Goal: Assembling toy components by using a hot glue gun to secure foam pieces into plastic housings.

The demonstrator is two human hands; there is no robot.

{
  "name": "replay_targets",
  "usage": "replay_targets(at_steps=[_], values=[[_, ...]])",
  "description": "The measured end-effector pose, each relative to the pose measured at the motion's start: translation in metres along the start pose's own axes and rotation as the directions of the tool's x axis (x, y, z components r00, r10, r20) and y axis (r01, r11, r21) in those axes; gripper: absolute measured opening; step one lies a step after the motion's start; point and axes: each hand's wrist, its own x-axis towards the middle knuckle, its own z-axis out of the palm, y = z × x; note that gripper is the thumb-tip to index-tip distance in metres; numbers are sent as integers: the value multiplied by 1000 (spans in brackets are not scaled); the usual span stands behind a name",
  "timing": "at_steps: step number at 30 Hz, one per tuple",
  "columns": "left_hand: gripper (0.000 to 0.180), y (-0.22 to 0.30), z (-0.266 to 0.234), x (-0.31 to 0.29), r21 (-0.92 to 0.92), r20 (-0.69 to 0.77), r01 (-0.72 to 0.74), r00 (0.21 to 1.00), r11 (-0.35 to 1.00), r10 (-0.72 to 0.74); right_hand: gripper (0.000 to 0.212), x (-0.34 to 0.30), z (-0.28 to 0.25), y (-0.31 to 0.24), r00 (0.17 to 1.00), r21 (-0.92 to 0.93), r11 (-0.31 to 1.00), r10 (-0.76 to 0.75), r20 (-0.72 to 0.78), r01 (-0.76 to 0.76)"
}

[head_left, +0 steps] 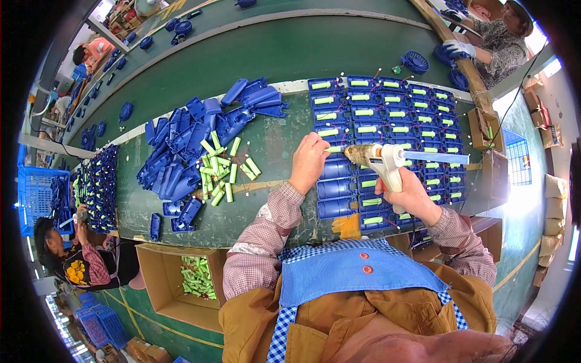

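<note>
A white hot glue gun point(387, 162) with a long glue stick out of its back is gripped in my right hand point(413, 195). Its brownish nozzle end points left, toward a light green battery point(334, 149) that my left hand point(309, 162) pinches over a blue plastic casing. Around both hands lie rows of blue casings point(336, 189), many with a green battery and thin wires in them. The casings nearest below my left hand hold no battery. To the left are a pile of loose green batteries point(233, 173) and a heap of blue casings point(175, 145).
Below the bench edge stands a cardboard box point(158, 275) of batteries. Beyond the bench runs a green conveyor point(272, 51) with blue fan parts. A gloved co-worker point(505, 45) is at the far right, another co-worker point(72, 254) at the left. Orange tape point(346, 227) marks the near edge.
</note>
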Motion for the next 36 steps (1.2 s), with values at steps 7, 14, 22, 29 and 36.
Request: replay_targets(at_steps=[7,14,22,29,36], values=[[17,-1,1,0,-41,16,39,999,998,-38,35,12,8,6,999,38,999,-22,-49,24],[17,-1,-2,0,-78,67,83,995,993,-78,37,9,10,0,997,15,999,51,-64,-50],[25,10,-18,-1,-209,37,190,982,959,-186,31,1,11,4,997,17,999,33,-68,-32],[21,-10,-93,-20,326,105,35,992,945,-73,27,1,9,2,998,151,988,-24,-65,33],[10,-44,-134,-34,591,350,-83,923,803,-162,34,0,10,-1,999,139,990,-20,-49,26]])
